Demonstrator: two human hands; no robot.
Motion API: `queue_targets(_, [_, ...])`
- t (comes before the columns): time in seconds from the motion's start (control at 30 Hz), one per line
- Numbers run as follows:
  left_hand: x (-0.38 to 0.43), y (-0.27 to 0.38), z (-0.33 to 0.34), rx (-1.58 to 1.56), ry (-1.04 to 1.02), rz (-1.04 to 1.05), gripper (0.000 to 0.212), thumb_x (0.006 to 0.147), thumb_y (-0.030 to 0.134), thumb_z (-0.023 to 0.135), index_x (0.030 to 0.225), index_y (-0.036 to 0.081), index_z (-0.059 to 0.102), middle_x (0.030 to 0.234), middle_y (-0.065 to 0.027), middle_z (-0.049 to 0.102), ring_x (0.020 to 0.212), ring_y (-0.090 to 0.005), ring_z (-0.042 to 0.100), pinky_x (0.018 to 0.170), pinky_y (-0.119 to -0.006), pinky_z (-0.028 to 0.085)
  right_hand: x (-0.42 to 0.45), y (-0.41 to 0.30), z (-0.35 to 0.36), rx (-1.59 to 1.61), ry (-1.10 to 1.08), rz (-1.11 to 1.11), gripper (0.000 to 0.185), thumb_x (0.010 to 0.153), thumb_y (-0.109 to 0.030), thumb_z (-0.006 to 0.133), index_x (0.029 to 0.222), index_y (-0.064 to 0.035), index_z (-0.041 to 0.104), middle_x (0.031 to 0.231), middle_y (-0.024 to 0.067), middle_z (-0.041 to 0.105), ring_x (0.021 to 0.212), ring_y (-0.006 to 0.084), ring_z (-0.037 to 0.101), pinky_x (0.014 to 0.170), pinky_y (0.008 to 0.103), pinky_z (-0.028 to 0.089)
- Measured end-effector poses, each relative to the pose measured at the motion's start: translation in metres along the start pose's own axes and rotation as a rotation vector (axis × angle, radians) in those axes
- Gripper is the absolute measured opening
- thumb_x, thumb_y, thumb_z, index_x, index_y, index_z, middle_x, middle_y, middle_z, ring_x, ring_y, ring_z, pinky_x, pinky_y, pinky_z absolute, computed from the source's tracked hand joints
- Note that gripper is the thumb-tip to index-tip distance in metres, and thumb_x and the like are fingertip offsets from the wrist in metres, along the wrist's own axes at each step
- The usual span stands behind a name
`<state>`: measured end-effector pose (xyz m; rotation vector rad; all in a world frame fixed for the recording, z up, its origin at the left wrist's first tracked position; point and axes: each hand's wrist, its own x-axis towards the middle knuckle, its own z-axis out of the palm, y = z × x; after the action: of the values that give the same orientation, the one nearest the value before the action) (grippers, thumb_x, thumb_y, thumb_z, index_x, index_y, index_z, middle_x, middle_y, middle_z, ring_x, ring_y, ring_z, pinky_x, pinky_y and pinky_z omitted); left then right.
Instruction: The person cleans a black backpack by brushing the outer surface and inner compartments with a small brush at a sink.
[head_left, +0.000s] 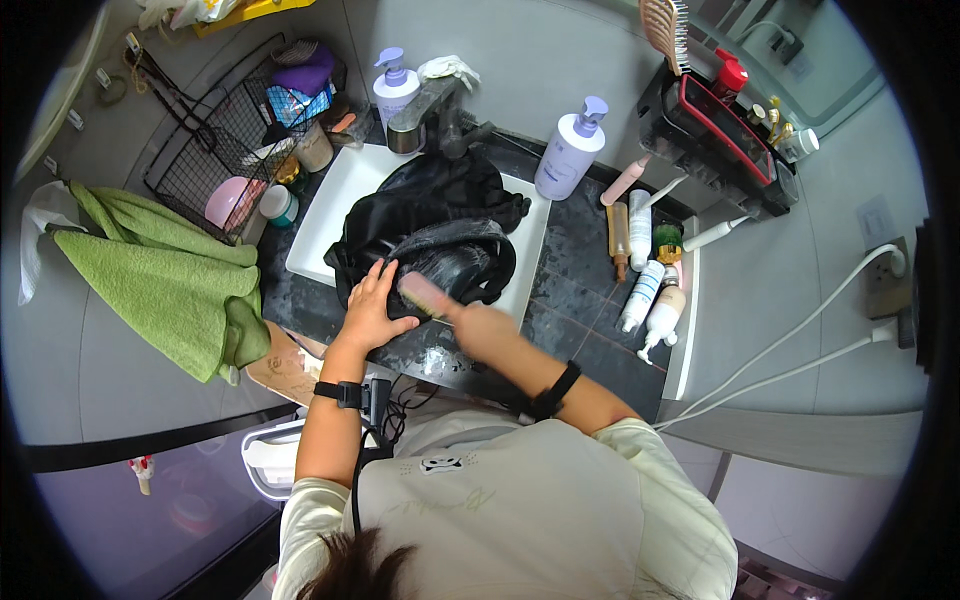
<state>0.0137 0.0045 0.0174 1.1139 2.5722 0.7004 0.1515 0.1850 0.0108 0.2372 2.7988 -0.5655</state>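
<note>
A soaked black fabric item (442, 199), perhaps a bag, is heaped in the white rectangular basin (311, 251). Whitish suds streak its near part, and loops like straps show at its edge. My left hand (367, 311) presses on its near left edge, fingers stretched out and thumb apart. In my right hand (484, 330) is the handle of a pink scrubbing brush (424, 292). The brush head lies over the sudsy fabric, bristles downward; motion blurs both brush and hand. Above the basin's far side is a faucet (424, 112) with a white cloth (450, 69) draped over it.
Lavender pump bottles (568, 154) stand behind the basin. Several tubes and bottles (643, 296) lie on the dark counter (570, 285) at right. Leftward are a wire basket (202, 161), a lidded jar (278, 205) and a hanging green towel (165, 277). White cables (795, 326) run along the right wall.
</note>
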Motion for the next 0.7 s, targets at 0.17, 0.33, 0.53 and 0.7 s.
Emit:
queue_targets(0.17, [0.0, 0.003, 0.004, 0.005, 0.063, -0.024, 0.098, 0.062, 0.029, 0.083, 0.145, 0.014, 0.033, 0.148, -0.0174, 0.032, 0.13, -0.0391, 0.038, 0.108, -0.045, 0.031, 0.016, 0.054, -0.022, -0.033, 0.118, 0.253, 0.043, 0.091, -0.019, 0.046, 0.134, -0.0219, 0.048, 0.09, 0.0162, 0.066, 0.08, 0.035, 0.067, 0.067, 0.0468, 0.053])
queue_targets(0.33, [0.002, 0.001, 0.006, -0.008, 0.062, -0.023, 0.097, 0.062, 0.027, 0.083, 0.144, 0.013, 0.034, 0.148, -0.0172, 0.033, 0.13, -0.0387, 0.039, 0.108, -0.045, 0.031, -0.003, -0.011, -0.002, 0.021, 0.058, 0.009, 0.042, 0.09, -0.013, 0.045, 0.132, -0.0154, 0.047, 0.091, 0.0188, 0.065, 0.079, 0.036, 0.067, 0.069, 0.0461, 0.053])
queue_targets(0.53, [0.002, 0.007, -0.012, -0.022, -0.031, -0.017, 0.038, 0.073, 0.03, 0.075, 0.106, 0.013, 0.066, 0.143, -0.0177, 0.041, 0.123, -0.0384, 0.046, 0.105, -0.043, 0.035, 0.015, 0.046, -0.026, -0.003, 0.102, 0.254, 0.034, 0.092, -0.022, 0.046, 0.124, -0.0172, 0.054, 0.091, 0.0184, 0.068, 0.079, 0.0365, 0.067, 0.066, 0.048, 0.052])
queue_targets(0.7, [0.03, -0.018, -0.055, -0.26, -0.016, 0.074, 0.023, 0.083, 0.017, 0.066, 0.104, 0.006, 0.062, 0.117, -0.0154, 0.059, 0.11, -0.0281, 0.057, 0.094, -0.034, 0.043, -0.028, 0.085, -0.074, 0.252, 0.157, 0.175, 0.037, 0.095, -0.026, 0.046, 0.13, -0.0171, 0.054, 0.108, 0.0196, 0.065, 0.1, 0.0376, 0.062, 0.085, 0.0421, 0.049])
